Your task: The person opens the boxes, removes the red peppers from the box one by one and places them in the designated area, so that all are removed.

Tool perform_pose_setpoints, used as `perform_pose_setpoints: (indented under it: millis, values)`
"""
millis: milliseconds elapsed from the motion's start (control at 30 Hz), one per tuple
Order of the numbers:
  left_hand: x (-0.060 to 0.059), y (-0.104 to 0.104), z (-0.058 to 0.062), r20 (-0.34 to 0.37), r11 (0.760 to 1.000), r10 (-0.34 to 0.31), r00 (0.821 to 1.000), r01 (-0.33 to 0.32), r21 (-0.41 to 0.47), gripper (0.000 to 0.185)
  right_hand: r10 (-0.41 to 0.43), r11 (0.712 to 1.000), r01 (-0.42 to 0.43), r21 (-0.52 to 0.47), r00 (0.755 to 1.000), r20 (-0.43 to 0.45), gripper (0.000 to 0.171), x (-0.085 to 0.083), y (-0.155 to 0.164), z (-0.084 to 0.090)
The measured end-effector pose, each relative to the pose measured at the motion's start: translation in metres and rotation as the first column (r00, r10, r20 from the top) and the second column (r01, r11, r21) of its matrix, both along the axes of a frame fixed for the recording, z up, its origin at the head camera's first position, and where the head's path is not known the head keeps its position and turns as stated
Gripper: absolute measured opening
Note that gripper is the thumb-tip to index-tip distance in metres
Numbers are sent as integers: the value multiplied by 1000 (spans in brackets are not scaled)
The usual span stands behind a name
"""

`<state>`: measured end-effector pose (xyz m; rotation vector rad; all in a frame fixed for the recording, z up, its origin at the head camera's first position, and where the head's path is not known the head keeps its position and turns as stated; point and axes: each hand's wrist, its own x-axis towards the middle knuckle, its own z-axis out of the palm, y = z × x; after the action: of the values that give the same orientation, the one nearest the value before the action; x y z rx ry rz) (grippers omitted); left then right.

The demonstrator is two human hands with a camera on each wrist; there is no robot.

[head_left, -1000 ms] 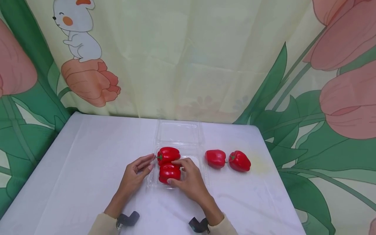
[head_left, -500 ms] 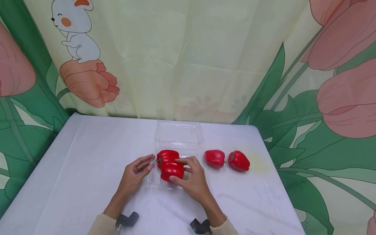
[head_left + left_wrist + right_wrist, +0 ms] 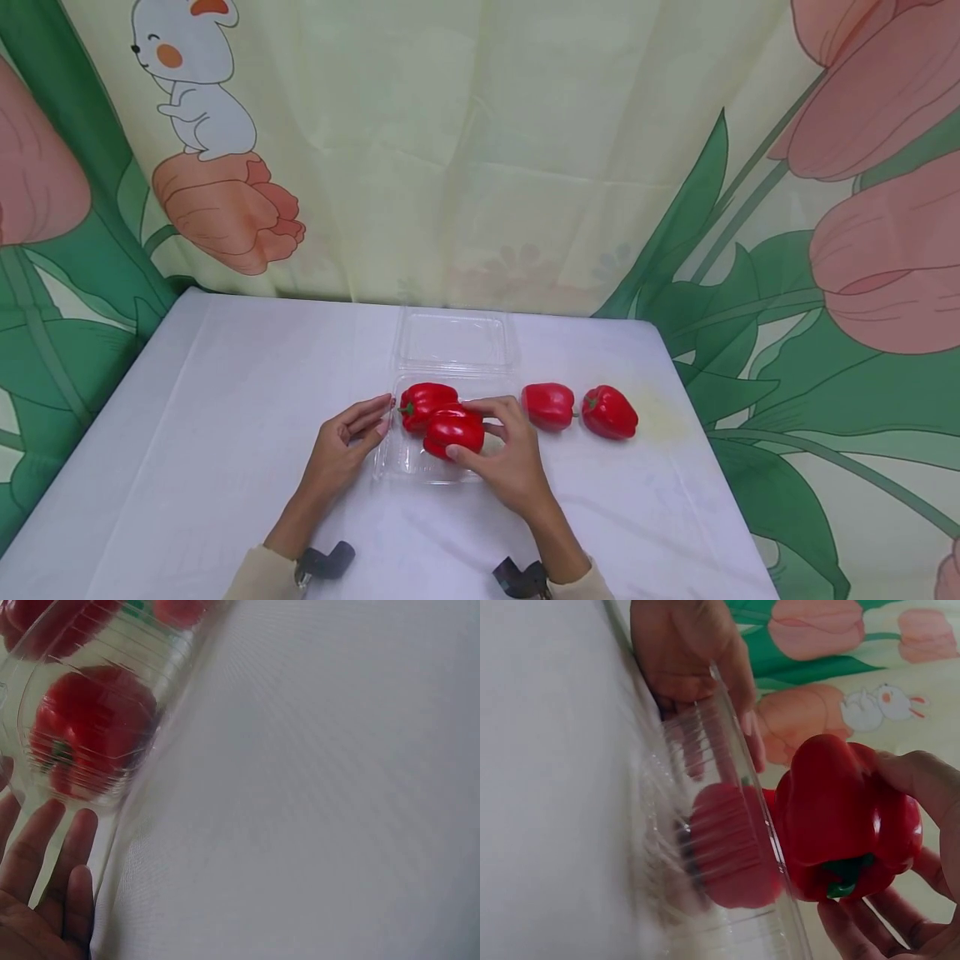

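Leftmost, the left hand (image 3: pixel 341 446) rests on the white tabletop (image 3: pixel 187 433) with its fingers straight and relaxed, their tips against the left wall of a clear plastic clamshell box (image 3: pixel 408 462); its grip is released and holds nothing. From the left wrist view, the fingers (image 3: pixel 45 862) lie flat beside the ribbed wall of the box (image 3: pixel 127 735), and a red bell pepper (image 3: pixel 86 724) shows through the plastic.

Inside the box, at its far end, that red bell pepper (image 3: pixel 426 399) lies on its side with the green stem pointing left, toward the left hand. The box's open lid (image 3: pixel 452 340) lies flat on the tabletop behind it, hinged at the far edge.

Next comes the held pepper (image 3: pixel 452 431), a second red bell pepper, raised just above the box's near half and touching or nearly touching the first one. The right hand (image 3: pixel 510 458) grasps it, thumb at the near side and fingers curled over the top and right. The right wrist view shows this pepper (image 3: pixel 847 817) above the box rim (image 3: pixel 757 825), stem end down, with fingers (image 3: pixel 922 787) wrapped around it.

Further right, outside the box, two more red bell peppers lie side by side on the tabletop: the nearer one (image 3: pixel 549 406) just beside the box, and the outer one (image 3: pixel 610 412) just beside that, stem pointing left.

Behind the tabletop hangs a curtain (image 3: pixel 480 150) printed with tulips and a rabbit.
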<state>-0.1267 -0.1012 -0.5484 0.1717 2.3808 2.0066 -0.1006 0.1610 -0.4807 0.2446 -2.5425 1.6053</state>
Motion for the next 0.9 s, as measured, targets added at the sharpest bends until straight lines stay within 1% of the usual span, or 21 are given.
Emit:
perform_pose_setpoints:
  millis: [133, 267, 467, 600, 700, 900]
  values:
    - [0, -1, -1, -27, 1000, -13, 1000, 12, -19, 43, -23, 1000, 23, -12, 1000, -18, 67, 0, 6, 4]
    - [0, -1, -2, -26, 1000, -15, 1000, 15, -17, 44, -44, 999, 43, -21, 998, -43, 68, -1, 13, 7]
    - [-1, 0, -1, 10, 1000, 2, 1000, -2, 8, 43, -72, 997, 70, -22, 995, -65, 68, -1, 26, 10]
    - [-2, 1, -1, 11, 1000, 7, 1000, -7, 8, 43, -109, 994, 108, -22, 992, -59, 69, 0, 34, 11]
    - [-1, 1, -2, 6, 1000, 8, 1000, -8, 5, 43, -133, 991, 132, -23, 990, -54, 69, 1, 38, 12]
    - [-1, -1, -1, -25, 1000, -15, 1000, 15, -9, 44, -177, 984, 175, -29, 982, -68, 70, 2, 47, 13]
